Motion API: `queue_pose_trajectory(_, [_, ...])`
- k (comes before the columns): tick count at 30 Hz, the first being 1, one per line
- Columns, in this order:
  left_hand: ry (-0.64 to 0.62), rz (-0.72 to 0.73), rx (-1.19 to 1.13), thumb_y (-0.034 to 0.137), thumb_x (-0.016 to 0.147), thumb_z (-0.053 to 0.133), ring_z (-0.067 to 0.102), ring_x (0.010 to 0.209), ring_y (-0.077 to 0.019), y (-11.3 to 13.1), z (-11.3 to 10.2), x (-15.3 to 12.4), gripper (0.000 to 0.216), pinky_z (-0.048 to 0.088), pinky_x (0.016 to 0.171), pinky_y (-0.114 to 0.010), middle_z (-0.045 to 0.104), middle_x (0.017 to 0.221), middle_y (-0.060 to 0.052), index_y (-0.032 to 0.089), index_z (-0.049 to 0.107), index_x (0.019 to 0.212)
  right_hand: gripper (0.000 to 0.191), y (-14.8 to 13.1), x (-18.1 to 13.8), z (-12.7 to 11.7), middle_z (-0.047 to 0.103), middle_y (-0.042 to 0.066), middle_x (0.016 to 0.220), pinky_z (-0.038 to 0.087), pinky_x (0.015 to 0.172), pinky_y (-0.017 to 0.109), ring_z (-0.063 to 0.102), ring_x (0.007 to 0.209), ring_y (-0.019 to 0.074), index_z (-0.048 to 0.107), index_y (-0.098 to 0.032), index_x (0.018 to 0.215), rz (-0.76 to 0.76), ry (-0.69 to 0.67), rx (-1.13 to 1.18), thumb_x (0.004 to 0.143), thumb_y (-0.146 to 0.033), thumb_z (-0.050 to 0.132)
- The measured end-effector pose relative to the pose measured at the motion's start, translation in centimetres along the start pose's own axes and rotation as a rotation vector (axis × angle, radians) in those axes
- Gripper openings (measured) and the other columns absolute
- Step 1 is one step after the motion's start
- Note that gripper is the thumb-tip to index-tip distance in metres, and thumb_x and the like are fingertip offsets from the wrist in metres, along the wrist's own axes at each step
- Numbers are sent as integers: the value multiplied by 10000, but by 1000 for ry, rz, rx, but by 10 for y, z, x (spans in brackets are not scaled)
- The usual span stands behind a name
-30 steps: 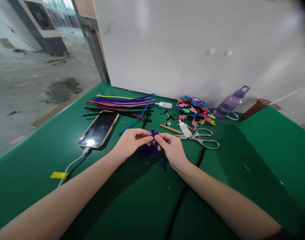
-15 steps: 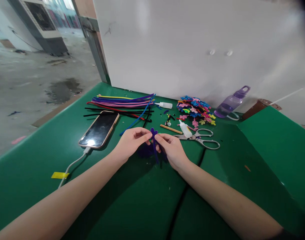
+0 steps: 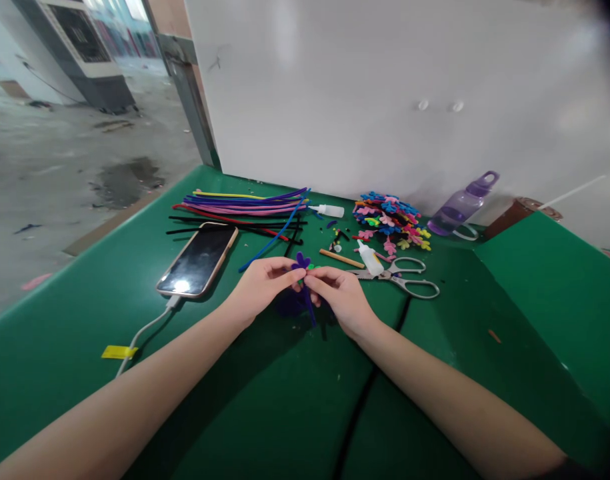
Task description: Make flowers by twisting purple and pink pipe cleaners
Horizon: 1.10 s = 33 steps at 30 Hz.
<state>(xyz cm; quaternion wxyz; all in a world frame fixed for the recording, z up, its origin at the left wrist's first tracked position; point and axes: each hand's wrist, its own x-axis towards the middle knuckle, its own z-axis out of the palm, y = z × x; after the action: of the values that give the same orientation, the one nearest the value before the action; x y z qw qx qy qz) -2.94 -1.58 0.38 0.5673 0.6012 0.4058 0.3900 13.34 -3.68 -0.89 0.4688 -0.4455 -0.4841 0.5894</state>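
Observation:
Between my two hands is a purple pipe cleaner, bent into petal-like loops at the top, with a straight tail hanging below. My left hand pinches it from the left between thumb and finger. From the right, my right hand pinches it close by, the fingertips almost meeting. A bit of green shows behind the fingers; what it belongs to is hidden. More dark purple material lies in shadow beneath the hands. Just right of my right hand are scissors with a white glue bottle resting on them.
Pipe cleaners in several colours lie at the back left, near a phone on a cable. A second glue bottle, a wooden stick, a heap of pipe-cleaner flowers and a purple water bottle are farther back.
The purple loops have turned and now spread open above my fingertips, leaning slightly left. A green bit has come into view behind them. Both hands have stayed nearly in place.

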Motion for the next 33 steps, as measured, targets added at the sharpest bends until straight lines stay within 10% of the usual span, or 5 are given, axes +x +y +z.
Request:
queue_pose_trajectory(11, [150, 19, 114, 384, 731, 635, 574, 679, -151, 1, 1, -1, 222, 438, 688, -250, 635, 665, -4, 162, 633, 725, 148, -8, -2, -4, 616, -2, 676, 402, 508, 244, 524, 525, 105, 640, -191, 819, -147, 33, -458, 754, -317, 598])
queue_pose_trajectory(23, [6, -95, -406, 305, 743, 652, 536, 634, -101, -6, 3, 1, 154, 443, 700, -261, 577, 648, 20, 162, 599, 733, 262, -9, 1, -3, 579, -20, 554, 408, 530, 231, 507, 500, 81, 615, -161, 638, 81, -124, 102, 745, -400, 628])
queue_pose_trajectory(33, [-52, -20, -133, 315, 773, 602, 550, 616, -112, 5, 3, -1, 169, 445, 637, -250, 551, 635, 17, 150, 578, 744, 209, -9, 0, -3, 629, -13, 672, 469, 608, 237, 588, 613, 97, 641, -173, 687, 95, -172, 124, 692, -375, 693])
